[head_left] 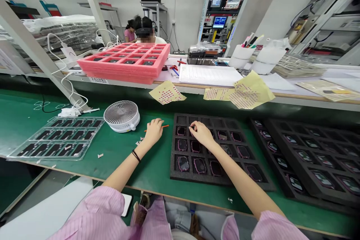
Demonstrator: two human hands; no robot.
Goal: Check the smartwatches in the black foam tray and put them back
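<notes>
My left hand [154, 130] is closed round an orange stick-like tool [165, 126] just above the green mat, between the white fan and a black foam tray. Over the upper part of that foam tray [176, 174] is my right hand [199, 132], its fingers bent together near the thumb; what they hold, if anything, is too small to name. Several watch-like cases with pinkish frames, such as one at the lower left [183, 163], lie in the tray's compartments. My right forearm hides part of the tray.
A white round fan [122, 116] and a clear tray of black parts [53, 138] stand at the left. More black foam trays [284, 150] lie at the right. A pink foam tray [120, 71] rests on the shelf ahead, with a person [144, 32] behind it.
</notes>
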